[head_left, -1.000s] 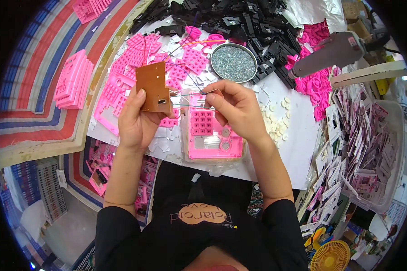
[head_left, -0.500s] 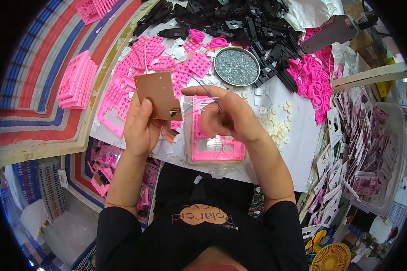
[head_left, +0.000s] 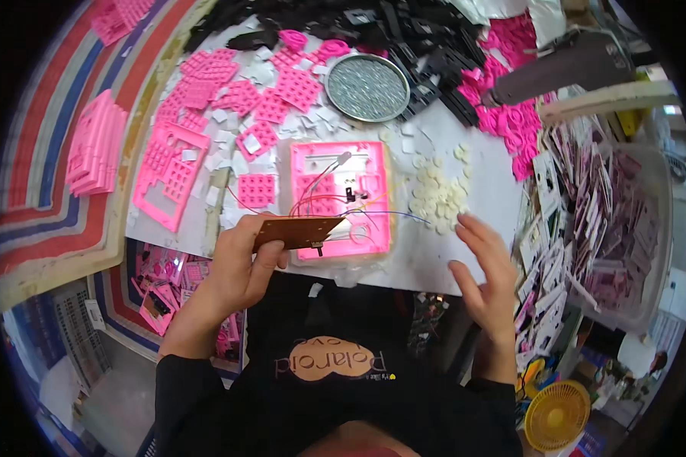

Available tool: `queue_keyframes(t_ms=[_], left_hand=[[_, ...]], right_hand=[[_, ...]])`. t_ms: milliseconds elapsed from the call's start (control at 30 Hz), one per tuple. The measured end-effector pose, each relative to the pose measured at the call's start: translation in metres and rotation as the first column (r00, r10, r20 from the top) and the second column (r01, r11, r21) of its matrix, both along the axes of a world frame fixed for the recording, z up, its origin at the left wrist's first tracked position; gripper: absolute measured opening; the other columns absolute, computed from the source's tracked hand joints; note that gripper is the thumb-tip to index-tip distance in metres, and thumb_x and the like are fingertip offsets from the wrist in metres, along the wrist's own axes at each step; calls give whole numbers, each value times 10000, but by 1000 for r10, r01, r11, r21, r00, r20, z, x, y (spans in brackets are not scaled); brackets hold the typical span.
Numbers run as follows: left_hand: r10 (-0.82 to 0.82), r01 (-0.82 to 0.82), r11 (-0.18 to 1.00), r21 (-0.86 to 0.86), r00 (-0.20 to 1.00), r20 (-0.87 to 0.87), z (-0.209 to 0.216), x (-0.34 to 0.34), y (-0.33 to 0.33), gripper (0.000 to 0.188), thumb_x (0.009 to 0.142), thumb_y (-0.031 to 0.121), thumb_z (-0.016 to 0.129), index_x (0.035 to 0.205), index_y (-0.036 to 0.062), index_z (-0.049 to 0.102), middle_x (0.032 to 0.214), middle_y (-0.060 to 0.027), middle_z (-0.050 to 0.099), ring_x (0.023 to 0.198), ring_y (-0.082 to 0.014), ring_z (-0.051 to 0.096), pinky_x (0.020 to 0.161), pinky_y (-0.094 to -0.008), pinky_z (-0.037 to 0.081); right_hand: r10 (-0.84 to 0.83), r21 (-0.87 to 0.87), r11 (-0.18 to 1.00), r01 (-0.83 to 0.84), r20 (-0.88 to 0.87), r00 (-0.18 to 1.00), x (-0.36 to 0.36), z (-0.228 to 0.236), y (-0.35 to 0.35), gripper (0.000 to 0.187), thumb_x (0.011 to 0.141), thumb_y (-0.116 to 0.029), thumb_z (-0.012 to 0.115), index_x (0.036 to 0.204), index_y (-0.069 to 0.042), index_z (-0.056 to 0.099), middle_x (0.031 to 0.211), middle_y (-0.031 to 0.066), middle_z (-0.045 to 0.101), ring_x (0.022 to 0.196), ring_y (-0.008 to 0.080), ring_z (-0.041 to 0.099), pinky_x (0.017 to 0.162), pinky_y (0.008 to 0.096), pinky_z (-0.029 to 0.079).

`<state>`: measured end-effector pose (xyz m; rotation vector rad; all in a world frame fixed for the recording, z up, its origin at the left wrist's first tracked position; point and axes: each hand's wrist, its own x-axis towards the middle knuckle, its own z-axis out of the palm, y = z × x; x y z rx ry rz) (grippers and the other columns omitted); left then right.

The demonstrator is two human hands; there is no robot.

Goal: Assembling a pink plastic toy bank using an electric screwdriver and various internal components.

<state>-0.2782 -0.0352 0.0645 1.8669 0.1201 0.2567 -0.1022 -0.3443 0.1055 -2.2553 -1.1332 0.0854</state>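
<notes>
My left hand (head_left: 244, 263) grips a brown circuit board (head_left: 293, 231) by its left end, thumb beneath the near edge. The board is tilted, nearly edge-on, with a small black part at its lower edge. Thin red and blue wires (head_left: 389, 215) run from it over a pink plastic case (head_left: 383, 194), which lies open side up on the table. Inside the case are a small black part (head_left: 351, 193) and a grey-tipped lead (head_left: 344, 158). My right hand (head_left: 486, 278) is empty, thumb and fingers apart, just below a heap of cream round buttons (head_left: 440, 196).
A round tin of small metal screws (head_left: 367, 87) stands beyond the case. Pink keypads (head_left: 297, 87) and a pink frame (head_left: 171, 175) lie left. Black parts (head_left: 427, 46) pile up at the back. A clear bin (head_left: 640, 282) of printed pieces stands right, below a grey arm-like fixture (head_left: 560, 68).
The board has come down and tipped from facing me to nearly edge-on, above the pink case. My right hand has left the wires and moved right and nearer, its fingers opened.
</notes>
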Motion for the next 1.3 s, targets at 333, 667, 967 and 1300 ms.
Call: queue_keyframes(t_ms=[333, 667, 967, 1300], left_hand=[[-326, 326, 945, 20, 945, 39, -8, 5, -30, 288, 852, -14, 665, 1131, 56, 656, 1008, -142, 706, 888, -363, 702, 724, -423, 558], [-241, 180, 910, 373, 963, 124, -29, -3, -23, 292, 828, 69, 715, 1112, 111, 661, 974, -77, 698, 812, -280, 702, 613, -363, 554], [-214, 171, 953, 249, 964, 158, -27, -6, -21, 359, 764, -15, 742, 1099, 67, 645, 1006, -109, 685, 847, -316, 693, 683, -372, 559], [-238, 232, 971, -52, 962, -138, -32, -28, -33, 320, 903, -10, 650, 1217, 34, 602, 1096, -138, 665, 930, -306, 679, 721, -357, 560]], right_hand=[[613, 350, 788, -507, -367, 700, -9, -22, 86, 656, 892, -343, 718, 1433, -20, 536, 1504, 196, 473, 1370, 414, 443, 1121, 494, 374], [605, 304, 786, -538, -204, 769, -11, -29, 104, 515, 785, -211, 781, 1279, -115, 669, 1323, 107, 591, 1122, 335, 521, 954, 437, 451], [639, 594, 746, -301, -512, 573, -23, -36, 102, 181, 799, 0, 782, 866, -93, 642, 1008, 39, 631, 864, 196, 554, 768, 318, 466], [619, 417, 785, -459, -548, 563, -18, -37, 113, 258, 847, -57, 805, 1093, -28, 734, 985, 73, 708, 823, 181, 669, 691, 318, 522]])
